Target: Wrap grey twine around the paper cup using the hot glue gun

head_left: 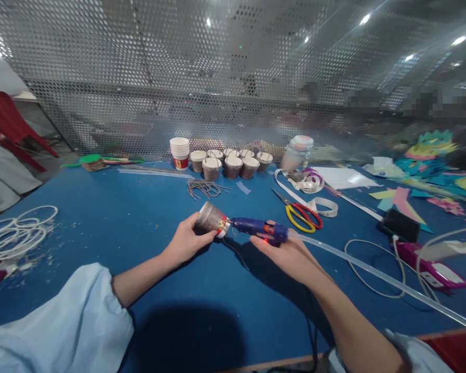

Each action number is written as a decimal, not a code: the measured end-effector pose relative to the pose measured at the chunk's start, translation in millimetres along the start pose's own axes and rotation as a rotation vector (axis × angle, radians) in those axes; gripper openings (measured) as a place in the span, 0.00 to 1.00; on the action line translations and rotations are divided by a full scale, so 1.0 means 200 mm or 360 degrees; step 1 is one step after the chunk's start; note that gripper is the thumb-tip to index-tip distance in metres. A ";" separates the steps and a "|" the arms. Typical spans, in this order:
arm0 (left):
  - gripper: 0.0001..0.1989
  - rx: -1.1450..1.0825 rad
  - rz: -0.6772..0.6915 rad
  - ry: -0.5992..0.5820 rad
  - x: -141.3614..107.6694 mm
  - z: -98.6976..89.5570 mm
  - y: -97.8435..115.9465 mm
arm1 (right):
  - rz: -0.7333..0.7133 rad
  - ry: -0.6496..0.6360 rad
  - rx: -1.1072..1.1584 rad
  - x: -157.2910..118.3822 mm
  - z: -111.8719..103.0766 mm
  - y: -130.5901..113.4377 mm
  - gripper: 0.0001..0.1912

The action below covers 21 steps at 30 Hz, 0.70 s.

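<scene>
My left hand (188,237) grips a paper cup (209,216) tilted on its side, most of it wrapped in grey-brown cord. A red and white band of the cup shows bare near its right end. In my right hand (285,254) is a blue hot glue gun (256,228), its nozzle at the bare band and a red light glowing on its body. A long clear glue stick (357,265) sticks out of the gun's back toward the lower right. From the cup a thin loose cord (236,251) trails onto the blue table.
Several cord-wrapped cups (233,167) and a stack of paper cups (179,153) stand at the back. Cut cords (207,189) lie before them. Scissors (301,215), a tape measure (326,207), a purple power strip (431,267) and coiled white cord (19,233) lie about.
</scene>
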<state>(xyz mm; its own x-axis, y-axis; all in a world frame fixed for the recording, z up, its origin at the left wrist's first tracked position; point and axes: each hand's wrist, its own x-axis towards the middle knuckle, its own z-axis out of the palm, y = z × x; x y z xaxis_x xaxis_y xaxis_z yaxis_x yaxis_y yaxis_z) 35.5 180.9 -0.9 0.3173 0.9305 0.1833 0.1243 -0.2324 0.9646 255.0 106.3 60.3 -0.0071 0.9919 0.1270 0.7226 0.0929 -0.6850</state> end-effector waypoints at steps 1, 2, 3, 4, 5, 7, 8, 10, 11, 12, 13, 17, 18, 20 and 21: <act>0.12 -0.0007 -0.0006 -0.0005 0.00 0.00 0.00 | 0.0002 -0.0028 0.0007 0.00 0.00 0.00 0.14; 0.12 -0.0011 -0.0010 -0.0010 0.00 0.00 0.00 | 0.0006 -0.0050 0.0006 0.00 0.00 -0.01 0.14; 0.12 -0.0014 -0.0010 -0.0020 0.00 0.00 0.00 | 0.0008 -0.0068 0.0000 0.00 0.00 -0.01 0.14; 0.12 -0.0014 -0.0007 -0.0027 0.00 0.00 0.00 | 0.0010 -0.0075 -0.0012 0.00 0.00 -0.01 0.14; 0.12 -0.0013 -0.0002 -0.0035 0.00 0.00 0.00 | 0.0014 -0.0066 -0.0028 0.00 0.00 -0.01 0.14; 0.12 -0.0003 0.0020 -0.0044 0.00 0.00 0.00 | 0.0020 -0.0023 -0.0044 0.00 0.01 0.00 0.15; 0.12 0.0002 0.0031 -0.0047 -0.01 0.00 0.00 | 0.0020 0.0000 -0.0041 0.01 0.01 0.00 0.15; 0.11 0.0008 0.0040 -0.0061 -0.01 0.00 0.00 | 0.0008 0.0038 -0.0020 0.01 0.02 0.02 0.15; 0.11 0.0010 0.0044 -0.0069 -0.01 0.00 0.00 | 0.0003 0.0046 -0.0008 0.01 0.02 0.02 0.15; 0.11 0.0016 0.0047 -0.0073 -0.01 0.00 0.00 | -0.0001 0.0049 -0.0003 0.00 0.02 0.02 0.15; 0.11 0.0026 0.0050 -0.0076 -0.01 0.00 0.00 | -0.0008 0.0049 -0.0005 0.00 0.02 0.02 0.15; 0.11 0.0102 0.0050 -0.0051 -0.01 0.00 0.01 | -0.0037 -0.0017 -0.0043 -0.01 0.00 0.00 0.15; 0.11 0.0113 0.0047 -0.0048 -0.01 0.00 0.01 | -0.0034 -0.0039 -0.0053 -0.01 0.00 -0.01 0.15; 0.11 0.0124 0.0048 -0.0053 -0.01 0.00 0.02 | -0.0016 -0.0060 -0.0070 -0.01 0.00 -0.01 0.15; 0.11 0.0127 0.0051 -0.0058 -0.01 0.00 0.02 | -0.0010 -0.0055 -0.0076 -0.01 0.00 -0.01 0.15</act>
<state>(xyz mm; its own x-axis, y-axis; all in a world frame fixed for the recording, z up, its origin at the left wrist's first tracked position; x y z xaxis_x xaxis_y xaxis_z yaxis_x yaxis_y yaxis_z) 35.2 177.9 1.8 0.3558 0.9117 0.2056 0.1874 -0.2851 0.9400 253.1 104.0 62.3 -0.0348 0.9938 0.1058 0.7546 0.0956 -0.6492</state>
